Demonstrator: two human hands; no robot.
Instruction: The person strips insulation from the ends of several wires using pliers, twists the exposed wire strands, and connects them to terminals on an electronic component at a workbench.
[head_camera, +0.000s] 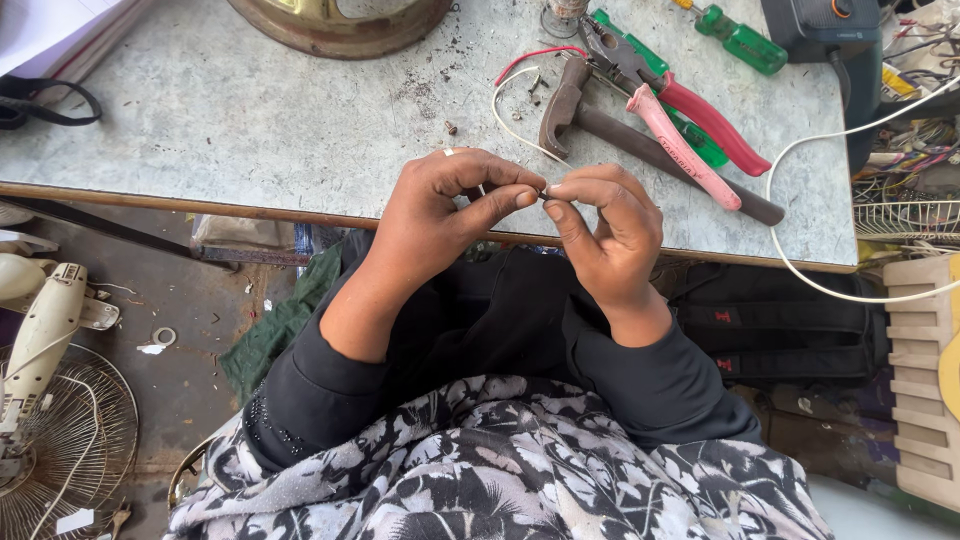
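the left hand (450, 205) and the right hand (605, 235) meet fingertip to fingertip just over the near edge of the worn grey-green tabletop (250, 110). both are pinched shut — thumb and forefinger of each closed on a small dark piece (544, 192) held between them, too small to identify. a pale ring (449, 152) sits on a left finger. both wrists come out of black sleeves (640, 385), above a black-and-white floral cloth (500, 465) across the lap.

just beyond the hands, on the table, a thin white wire (512, 125) curves beside a red wire (530, 55). next to these lies a dark claw hammer with a brown handle (640, 145), its head near the right fingers. across the hammer lie pliers with pink and red grips (690, 130), touching it. further back are a green-handled screwdriver (740, 40) and a second green handle under the pliers.

at the far edge stands a round tarnished metal base (340, 25). a white cable (800, 270) loops off the table's right side. on the floor to the left — a white fan motor housing with a wire grille (50, 400).
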